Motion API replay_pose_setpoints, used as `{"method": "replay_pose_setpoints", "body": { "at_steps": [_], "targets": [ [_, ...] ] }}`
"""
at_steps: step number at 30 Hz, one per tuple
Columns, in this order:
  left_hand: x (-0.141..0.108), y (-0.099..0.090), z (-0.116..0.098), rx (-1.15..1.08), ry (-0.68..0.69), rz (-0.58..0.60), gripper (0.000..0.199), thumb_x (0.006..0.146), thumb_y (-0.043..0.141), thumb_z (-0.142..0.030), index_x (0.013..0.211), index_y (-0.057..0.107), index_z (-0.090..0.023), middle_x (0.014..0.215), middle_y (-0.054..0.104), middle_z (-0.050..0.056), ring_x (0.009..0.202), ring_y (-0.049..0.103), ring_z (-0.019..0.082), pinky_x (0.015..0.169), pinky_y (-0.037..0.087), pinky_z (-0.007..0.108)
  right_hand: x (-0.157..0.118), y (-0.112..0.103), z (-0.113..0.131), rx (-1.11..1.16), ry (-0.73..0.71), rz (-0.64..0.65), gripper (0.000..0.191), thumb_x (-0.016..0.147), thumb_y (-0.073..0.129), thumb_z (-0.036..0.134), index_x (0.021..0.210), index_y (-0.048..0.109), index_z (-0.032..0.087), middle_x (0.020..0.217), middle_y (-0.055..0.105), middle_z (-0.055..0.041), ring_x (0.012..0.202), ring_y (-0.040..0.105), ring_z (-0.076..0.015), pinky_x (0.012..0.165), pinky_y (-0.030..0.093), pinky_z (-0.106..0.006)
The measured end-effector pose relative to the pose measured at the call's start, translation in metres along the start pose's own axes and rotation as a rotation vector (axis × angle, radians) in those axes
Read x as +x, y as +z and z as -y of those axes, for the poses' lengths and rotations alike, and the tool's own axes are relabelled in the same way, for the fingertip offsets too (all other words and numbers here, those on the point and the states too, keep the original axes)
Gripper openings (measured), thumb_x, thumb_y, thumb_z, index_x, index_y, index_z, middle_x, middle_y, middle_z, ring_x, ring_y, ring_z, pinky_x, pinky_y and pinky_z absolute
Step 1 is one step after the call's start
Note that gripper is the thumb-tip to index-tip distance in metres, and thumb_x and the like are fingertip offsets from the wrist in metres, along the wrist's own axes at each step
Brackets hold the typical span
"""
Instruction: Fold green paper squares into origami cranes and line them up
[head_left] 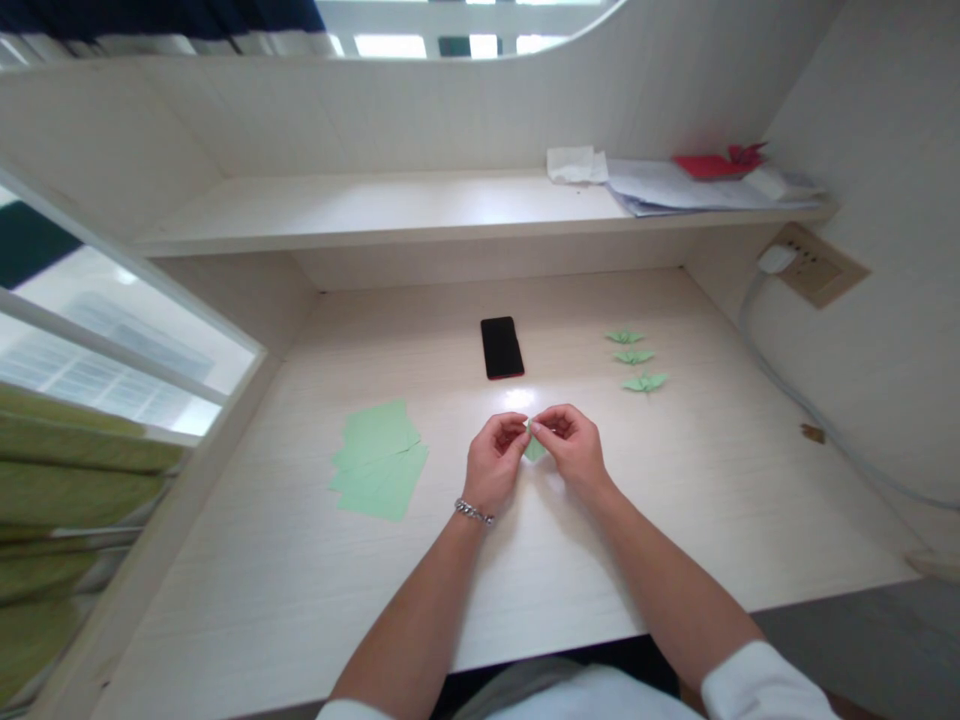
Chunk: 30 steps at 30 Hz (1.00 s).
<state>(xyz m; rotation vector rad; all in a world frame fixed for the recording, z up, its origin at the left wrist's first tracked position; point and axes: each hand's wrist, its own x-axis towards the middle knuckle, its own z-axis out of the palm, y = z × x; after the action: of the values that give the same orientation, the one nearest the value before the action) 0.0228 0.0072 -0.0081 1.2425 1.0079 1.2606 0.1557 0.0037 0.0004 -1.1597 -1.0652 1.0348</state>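
Between my two hands is a small folded piece of green paper [535, 449], partly hidden by the fingers. My left hand [495, 458] pinches its left side, thumb against fingers. From the other side my right hand [574, 445] pinches the paper near its top, and the fingertips of both hands almost meet. To the left lies a loose stack of green paper sheets [381, 460], fanned out on the desk. At the right, three folded green paper cranes [634, 357] stand in a column, apart from my hands.
A black phone [502, 348] lies on the desk [247, 560] just beyond my hands. The raised shelf [375, 205] at the back holds papers [667, 190] and a red folded paper piece [746, 154]. A cable [787, 385] hangs from the wall socket [817, 266] at right.
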Motion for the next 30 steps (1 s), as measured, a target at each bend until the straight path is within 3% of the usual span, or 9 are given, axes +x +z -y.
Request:
{"method": "replay_pose_setpoints", "body": {
  "at_steps": [30],
  "targets": [
    [-0.0004, 0.0014, -0.0019, 0.004, -0.051, 0.035, 0.031, 0.073, 0.072, -0.026, 0.100, 0.059, -0.017, 0.084, 0.065, 0.005, 0.078, 0.063, 0.015, 0.072, 0.051, 0.027, 0.0069, -0.0081, -0.0041, 0.053, 0.061, 0.055, 0.028, 0.069, 0.072, 0.035, 0.087, 0.055, 0.020, 0.074, 0.064, -0.0005, 0.068, 0.062, -0.0160, 0.065, 0.051, -0.030]
  ]
}}
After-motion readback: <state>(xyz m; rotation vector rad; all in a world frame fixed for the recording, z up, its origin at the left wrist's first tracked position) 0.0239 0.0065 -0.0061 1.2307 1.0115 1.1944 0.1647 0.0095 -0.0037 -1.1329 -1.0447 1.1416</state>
